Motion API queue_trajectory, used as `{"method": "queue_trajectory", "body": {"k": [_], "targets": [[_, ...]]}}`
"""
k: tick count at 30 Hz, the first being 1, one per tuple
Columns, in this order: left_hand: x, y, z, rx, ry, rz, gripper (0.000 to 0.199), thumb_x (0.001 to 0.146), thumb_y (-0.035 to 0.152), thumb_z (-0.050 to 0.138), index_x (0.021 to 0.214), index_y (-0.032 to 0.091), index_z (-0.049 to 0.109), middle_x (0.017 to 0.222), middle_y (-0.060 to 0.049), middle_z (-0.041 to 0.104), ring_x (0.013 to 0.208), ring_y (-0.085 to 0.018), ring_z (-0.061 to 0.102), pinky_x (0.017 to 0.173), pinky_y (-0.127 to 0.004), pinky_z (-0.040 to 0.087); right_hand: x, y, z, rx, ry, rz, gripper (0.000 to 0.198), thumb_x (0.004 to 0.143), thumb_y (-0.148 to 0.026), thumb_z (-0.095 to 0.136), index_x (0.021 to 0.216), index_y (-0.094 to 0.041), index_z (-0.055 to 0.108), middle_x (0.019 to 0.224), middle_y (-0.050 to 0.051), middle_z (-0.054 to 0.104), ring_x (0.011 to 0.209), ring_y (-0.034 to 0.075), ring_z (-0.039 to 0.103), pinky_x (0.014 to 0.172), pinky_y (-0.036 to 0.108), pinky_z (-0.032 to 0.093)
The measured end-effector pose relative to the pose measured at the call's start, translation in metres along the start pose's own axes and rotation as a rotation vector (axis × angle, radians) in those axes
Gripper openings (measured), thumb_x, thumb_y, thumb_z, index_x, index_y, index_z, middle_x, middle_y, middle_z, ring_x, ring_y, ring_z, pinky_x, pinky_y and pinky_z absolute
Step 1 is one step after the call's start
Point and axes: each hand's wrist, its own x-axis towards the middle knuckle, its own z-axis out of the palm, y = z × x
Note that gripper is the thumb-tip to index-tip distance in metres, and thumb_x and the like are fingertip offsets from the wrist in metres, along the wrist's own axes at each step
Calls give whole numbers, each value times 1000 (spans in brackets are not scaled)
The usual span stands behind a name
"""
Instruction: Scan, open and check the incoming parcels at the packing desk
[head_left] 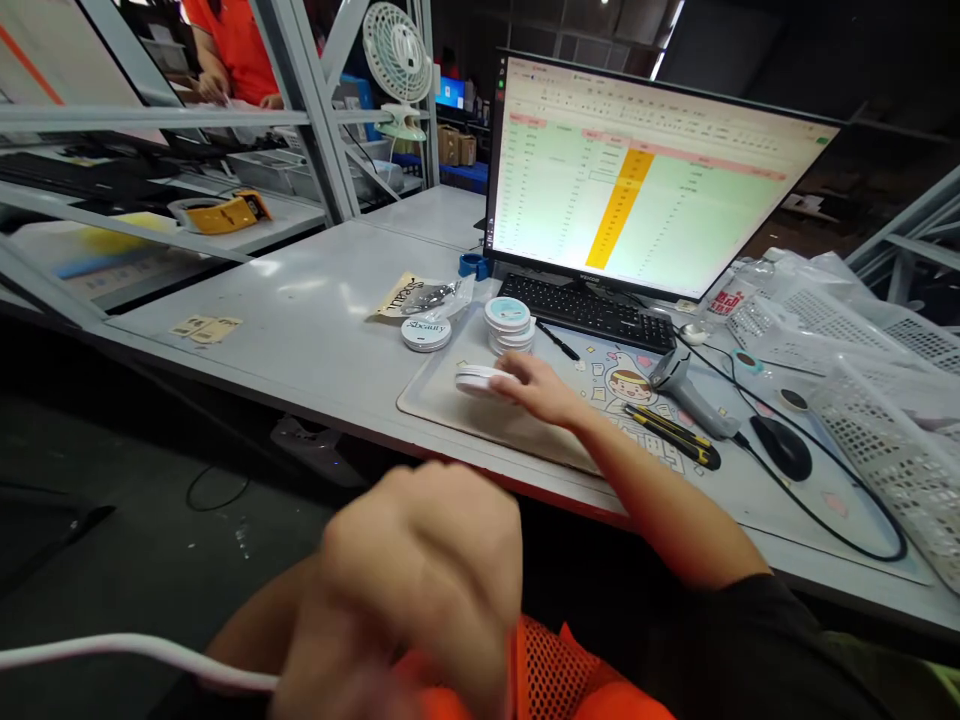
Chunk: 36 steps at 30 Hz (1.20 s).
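Observation:
My right hand (536,388) grips a flat round white tin (475,379) by its right side, over the near left part of the desk mat (495,425). Just behind it stands a short stack of similar round tins (508,318), the top one with a pale blue lid. Another round tin lettered "beauty" (425,333) lies to the left, in front of a clear plastic pouch (427,296). Close to the camera, my left hand (427,580) is curled into a fist and partly blurred; whatever its fingers hold is hidden. A white cable (142,648) runs behind it.
A monitor (645,180) and keyboard (589,312) stand behind the mat. On the right are a barcode scanner (694,395), a yellow-black utility knife (675,437), a mouse (781,447) and white baskets (885,440). Metal shelving (304,110) rises at left, with a person in orange (244,50) beyond.

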Motion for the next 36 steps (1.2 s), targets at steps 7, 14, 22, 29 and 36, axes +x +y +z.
{"method": "queue_trajectory", "body": {"k": [7,14,22,29,36], "targets": [[116,-146,19,521,-120,322,98,87,70,81,163,25,38,164,-25,43,154,-43,42,126,-64,39,-73,25,-111,684,-104,141,63,77,-75,81,104,-19,76,96,7,76,81,24,71,70,35,60],[169,-242,73,535,-146,657,110,83,81,74,165,25,28,149,-25,52,137,-42,57,119,-62,45,-85,42,-102,902,325,69,69,77,-82,81,111,-22,72,100,4,77,89,21,73,78,32,62],[140,-263,65,340,-274,468,111,81,82,77,163,24,31,150,-26,52,140,-41,56,116,-55,50,-102,61,-92,853,199,328,71,95,-80,63,130,-18,69,114,15,77,91,26,76,73,39,66],[143,-246,93,-345,6,-516,88,97,89,43,136,13,65,149,-21,61,143,-38,55,128,-53,38,-97,79,-74,-250,495,-221,93,99,-30,71,176,-29,19,174,16,36,159,35,38,129,61,37],[166,-234,61,-721,165,-1070,53,102,59,53,125,13,68,99,-13,76,87,-26,75,75,-36,65,-103,66,-92,-743,369,-501,86,98,-7,58,174,-34,26,169,11,45,163,35,31,129,64,34]]}}
